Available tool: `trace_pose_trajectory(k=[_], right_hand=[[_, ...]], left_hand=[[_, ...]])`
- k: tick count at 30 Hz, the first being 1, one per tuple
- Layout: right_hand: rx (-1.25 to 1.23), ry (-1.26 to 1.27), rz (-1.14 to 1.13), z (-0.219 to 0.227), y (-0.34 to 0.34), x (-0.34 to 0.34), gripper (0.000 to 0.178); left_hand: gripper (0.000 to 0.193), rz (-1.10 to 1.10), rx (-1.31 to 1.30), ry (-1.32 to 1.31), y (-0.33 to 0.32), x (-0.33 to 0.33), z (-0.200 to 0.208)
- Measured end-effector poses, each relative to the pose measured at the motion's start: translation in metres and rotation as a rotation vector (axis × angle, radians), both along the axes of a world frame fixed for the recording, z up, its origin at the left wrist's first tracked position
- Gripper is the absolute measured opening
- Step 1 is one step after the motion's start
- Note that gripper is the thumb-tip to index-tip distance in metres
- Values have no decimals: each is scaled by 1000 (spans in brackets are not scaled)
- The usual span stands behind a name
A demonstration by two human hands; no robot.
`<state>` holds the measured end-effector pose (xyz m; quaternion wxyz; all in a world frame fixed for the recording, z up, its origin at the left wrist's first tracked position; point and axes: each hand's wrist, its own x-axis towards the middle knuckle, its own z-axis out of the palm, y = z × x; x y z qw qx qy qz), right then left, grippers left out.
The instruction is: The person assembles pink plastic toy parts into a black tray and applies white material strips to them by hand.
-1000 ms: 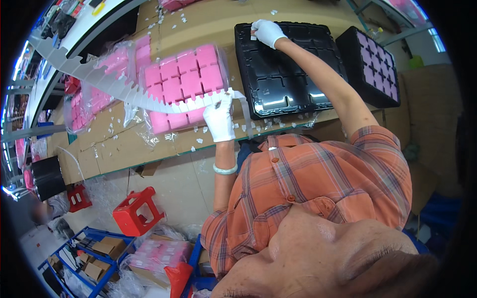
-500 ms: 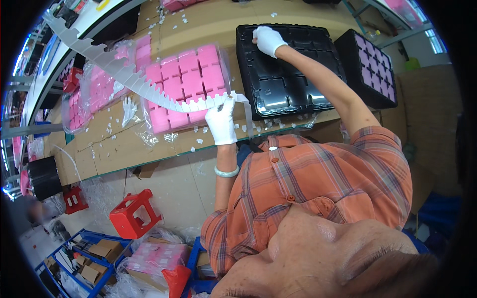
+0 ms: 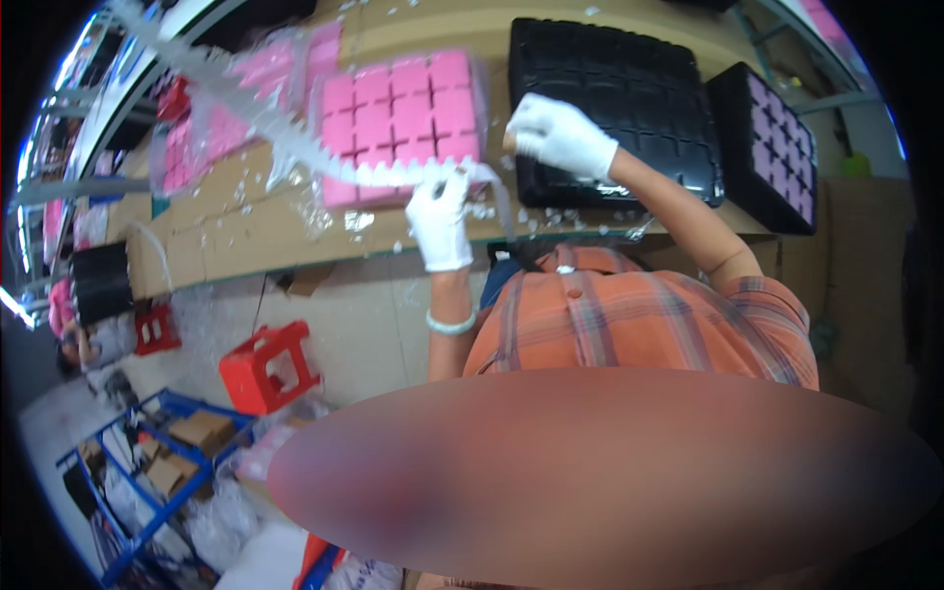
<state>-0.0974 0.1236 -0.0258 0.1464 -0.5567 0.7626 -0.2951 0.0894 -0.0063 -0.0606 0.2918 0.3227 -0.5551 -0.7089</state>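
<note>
My left hand (image 3: 440,224), in a white glove, pinches a long translucent white strip with a notched edge (image 3: 379,175). The strip runs off to the upper left over a pink foam block with a grid of slits (image 3: 398,108), wrapped in clear plastic. Its short end hangs down just right of that hand. My right hand (image 3: 568,138), also gloved, is over the left part of a black moulded plastic tray (image 3: 629,93). Its fingers are curled together, their tips pointing left; whatever is in them is too small to make out.
Right of the tray stands a black case with pink gridded foam (image 3: 777,147). More bagged pink foam (image 3: 236,108) lies at left. White scraps litter the cardboard-covered table (image 3: 236,241). On the floor are a red stool (image 3: 265,369) and a blue rack (image 3: 147,501); another person is far left.
My right hand has come from the tray's far left corner towards me, nearer my left hand. My left hand keeps its pinch on the strip. The whole view has shifted.
</note>
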Motion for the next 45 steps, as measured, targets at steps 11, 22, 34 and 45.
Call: trace_pose_trajectory(k=[11, 22, 34, 45], right_hand=[[-274, -698, -198, -15, 10, 37, 20], [-288, -550, -198, -5, 58, 67, 21], [-312, -681, -288, -9, 112, 50, 15], [-198, -795, -408, -14, 147, 19, 18]], left_hand=[[71, 356, -439, -50, -6, -16, 13], [53, 854, -1327, -217, -49, -88, 343], [19, 725, -1459, -108, -51, -53, 240], [16, 735, -1024, -555, -13, 48, 77]])
